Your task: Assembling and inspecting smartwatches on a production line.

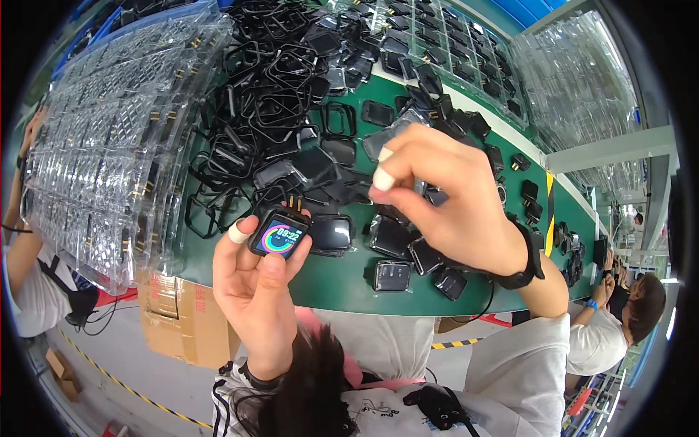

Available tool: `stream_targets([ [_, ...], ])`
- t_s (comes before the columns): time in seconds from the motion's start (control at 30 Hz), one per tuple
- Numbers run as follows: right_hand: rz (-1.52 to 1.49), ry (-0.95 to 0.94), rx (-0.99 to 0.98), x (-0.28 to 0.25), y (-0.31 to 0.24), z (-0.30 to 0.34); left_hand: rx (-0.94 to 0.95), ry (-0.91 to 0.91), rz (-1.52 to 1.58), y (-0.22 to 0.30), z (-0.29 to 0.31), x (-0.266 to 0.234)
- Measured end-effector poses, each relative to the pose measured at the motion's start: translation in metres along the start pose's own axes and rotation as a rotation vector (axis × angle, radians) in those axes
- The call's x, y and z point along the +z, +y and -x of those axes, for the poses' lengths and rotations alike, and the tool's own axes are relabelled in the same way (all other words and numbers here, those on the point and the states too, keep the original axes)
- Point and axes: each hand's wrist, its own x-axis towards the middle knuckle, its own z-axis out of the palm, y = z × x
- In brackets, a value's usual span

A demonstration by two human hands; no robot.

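Observation:
My left hand is closed round a small square smartwatch body, thumb at its lower edge. Its screen is lit with a coloured ring, and two gold prongs stick up from its top. To the right, my right hand hovers over the table with thumb and forefinger pinched; what is between them, if anything, I cannot make out. Pale finger covers sit on fingers of both hands. Below the right hand lie several dark watch bodies, some in clear film. A dark-screened one rests beside the lit one.
Black square frames are heaped at the back left of the green table. Stacked clear plastic trays stand at the left, and a filled tray at the back. A cardboard box is below the table edge. Other people work at both sides.

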Motion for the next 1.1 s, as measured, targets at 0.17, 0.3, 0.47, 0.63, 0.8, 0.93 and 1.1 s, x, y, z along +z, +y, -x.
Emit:
stream_targets([
  [0.17, 0.141, 0.074, 0.015, 0.008, -0.004, 0.007, -0.018, -0.042, 0.013, -0.006, -0.001, 0.007],
  [0.3, 0.274, 0.079, -0.081, 0.021, 0.011, 0.009, -0.032, -0.049, 0.019, -0.01, 0.001, 0.011],
  [0.47, 0.348, -0.058, -0.075, 0.018, 0.01, 0.009, -0.021, -0.016, -0.003, -0.007, 0.003, 0.01],
  [0.63, -0.001, 0.066, -0.204, -0.004, -0.015, 0.032, 0.01, 0.005, -0.002, -0.002, 0.004, 0.01],
  [0.8, 0.086, 0.197, -0.539, -0.01, -0.017, 0.063, -0.011, -0.051, 0.006, -0.006, 0.004, 0.019],
  [0.93, 0.115, 0.242, -0.55, -0.01, -0.013, 0.078, -0.044, -0.088, 0.003, -0.01, 0.009, 0.028],
  [1.1, 0.124, 0.234, -0.508, -0.015, -0.01, 0.093, -0.067, -0.14, -0.023, -0.017, 0.017, 0.037],
])
